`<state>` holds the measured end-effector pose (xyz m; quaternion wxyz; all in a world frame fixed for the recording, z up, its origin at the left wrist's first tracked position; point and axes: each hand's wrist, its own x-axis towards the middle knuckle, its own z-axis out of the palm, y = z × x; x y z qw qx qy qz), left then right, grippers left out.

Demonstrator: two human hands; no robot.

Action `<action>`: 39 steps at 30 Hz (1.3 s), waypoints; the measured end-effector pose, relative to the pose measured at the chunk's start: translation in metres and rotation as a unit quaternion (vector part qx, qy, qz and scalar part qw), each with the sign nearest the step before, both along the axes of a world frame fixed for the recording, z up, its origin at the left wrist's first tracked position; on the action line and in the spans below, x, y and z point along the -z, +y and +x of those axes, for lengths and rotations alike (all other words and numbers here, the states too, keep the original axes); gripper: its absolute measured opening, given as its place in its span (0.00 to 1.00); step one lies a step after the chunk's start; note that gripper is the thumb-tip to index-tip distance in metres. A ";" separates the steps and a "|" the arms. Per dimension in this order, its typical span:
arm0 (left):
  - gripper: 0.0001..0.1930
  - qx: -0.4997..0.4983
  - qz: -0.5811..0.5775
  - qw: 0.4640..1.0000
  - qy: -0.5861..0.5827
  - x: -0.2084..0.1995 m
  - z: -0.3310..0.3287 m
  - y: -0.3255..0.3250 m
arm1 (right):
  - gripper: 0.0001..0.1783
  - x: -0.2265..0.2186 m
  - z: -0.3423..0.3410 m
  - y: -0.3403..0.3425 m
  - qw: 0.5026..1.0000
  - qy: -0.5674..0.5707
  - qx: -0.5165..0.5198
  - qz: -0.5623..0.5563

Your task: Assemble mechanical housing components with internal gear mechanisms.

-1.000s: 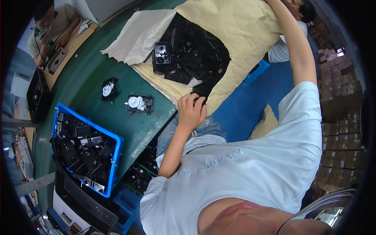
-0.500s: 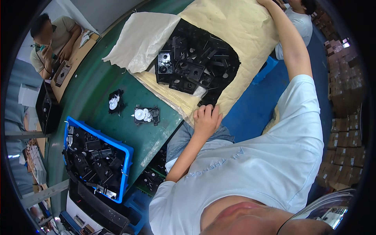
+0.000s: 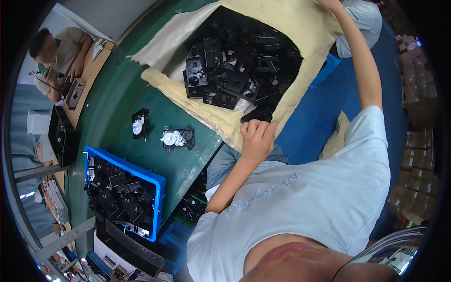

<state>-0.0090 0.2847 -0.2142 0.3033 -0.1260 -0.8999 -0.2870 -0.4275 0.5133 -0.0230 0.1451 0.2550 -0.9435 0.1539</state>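
Note:
A pale yellow woven sack (image 3: 307,35) lies on the green table with a large opening. Inside it sits a heap of black plastic parts (image 3: 235,66), some with metal pieces. My left hand (image 3: 257,138) is closed on the sack's near edge, fingers curled over the rim beside the black parts. With my arm stretched far out, my right hand (image 3: 330,5) is at the sack's far right edge, closed on the fabric and partly cut off by the picture's top. On the table left of the sack are a black gear unit with white gears (image 3: 178,138) and a smaller black-and-white gear part (image 3: 139,124).
A blue crate (image 3: 162,188) full of black parts stands at the table's near left. Across the table a person (image 3: 70,51) sits at a wooden bench, and another person (image 3: 361,23) sits at far right. Stacked cartons (image 3: 416,155) line the right; a blue stool (image 3: 329,68) stands behind the sack.
The sack's mouth has spread wider, its pale flap drawn back and upward, showing more of the black parts. Both hands keep hold of the edges; the whole view has shifted slightly.

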 end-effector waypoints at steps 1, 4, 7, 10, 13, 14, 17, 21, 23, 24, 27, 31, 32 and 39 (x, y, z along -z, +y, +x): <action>0.14 0.028 0.016 0.999 0.005 -0.010 -0.004 0.005 | 0.30 -0.019 0.025 0.016 0.996 -0.082 0.028 -0.006; 0.14 0.052 0.004 0.999 -0.011 -0.023 -0.011 0.005 | 0.29 0.032 0.052 0.018 0.990 -0.108 0.095 0.011; 0.13 0.043 -0.006 0.999 -0.028 -0.045 -0.014 -0.007 | 0.20 0.059 0.160 -0.031 0.992 0.080 -0.098 -0.030; 0.12 0.000 -0.025 1.000 -0.015 -0.064 -0.025 -0.040 | 0.21 0.081 0.200 -0.045 0.986 0.067 -0.141 -0.063; 0.09 -0.093 -0.042 0.995 -0.006 -0.084 -0.041 -0.081 | 0.23 0.098 0.197 -0.062 0.989 0.022 -0.129 -0.073; 0.09 -0.094 -0.048 0.994 -0.008 -0.090 -0.044 -0.093 | 0.23 0.106 0.192 -0.069 0.992 0.013 -0.097 -0.083; 0.09 -0.202 -0.024 0.976 -0.074 -0.113 -0.052 -0.128 | 0.24 0.118 0.171 -0.085 0.993 -0.004 -0.034 -0.111; 0.14 -0.358 -0.022 0.883 -0.303 -0.135 -0.085 -0.209 | 0.30 0.127 0.132 -0.100 0.994 0.010 0.105 -0.012; 0.18 -0.423 -0.051 0.852 -0.305 -0.118 -0.110 -0.280 | 0.30 0.114 0.107 -0.108 0.994 -0.047 0.102 -0.014; 0.18 -0.429 -0.050 0.849 -0.303 -0.093 -0.125 -0.312 | 0.30 0.099 0.095 -0.112 0.990 -0.101 0.096 -0.014; 0.20 -0.478 -0.058 0.787 -0.385 -0.049 -0.141 -0.431 | 0.30 0.085 0.067 -0.122 0.975 -0.204 0.083 -0.012; 0.21 -0.353 -0.114 0.780 -0.503 -0.021 -0.157 -0.443 | 0.30 0.096 0.004 -0.111 0.974 -0.191 0.122 -0.019; 0.21 -0.349 -0.119 0.784 -0.500 -0.019 -0.158 -0.443 | 0.30 0.096 -0.002 -0.119 0.974 -0.187 0.128 -0.021; 0.18 -0.363 -0.151 0.831 -0.394 -0.024 -0.136 -0.442 | 0.29 0.100 -0.009 -0.173 0.979 -0.156 0.129 -0.012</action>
